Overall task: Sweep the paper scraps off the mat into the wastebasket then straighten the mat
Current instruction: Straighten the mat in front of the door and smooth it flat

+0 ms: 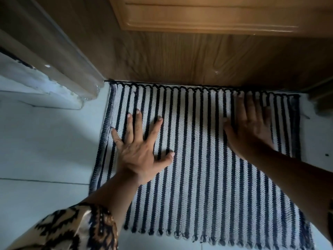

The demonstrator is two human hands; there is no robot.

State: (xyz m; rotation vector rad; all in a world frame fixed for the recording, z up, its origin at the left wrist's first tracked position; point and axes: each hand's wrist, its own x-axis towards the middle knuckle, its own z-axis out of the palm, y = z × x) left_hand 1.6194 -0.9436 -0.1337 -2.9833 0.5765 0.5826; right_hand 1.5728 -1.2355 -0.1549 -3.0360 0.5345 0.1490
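Note:
A black-and-white striped woven mat (198, 141) lies on the pale floor with its far fringe right against the foot of a wooden door. My left hand (140, 147) lies flat on the mat's left part, fingers spread and straight. My right hand (252, 123) presses flat on the mat's far right part, its fingertips near the fringe. No paper scraps show on the mat, and no wastebasket is in view.
The brown wooden door (198, 56) fills the far side, with a door frame (59, 56) at the left. Pale floor tiles (45, 145) surround the mat at left and right. A patterned sleeve (72, 230) covers my left forearm.

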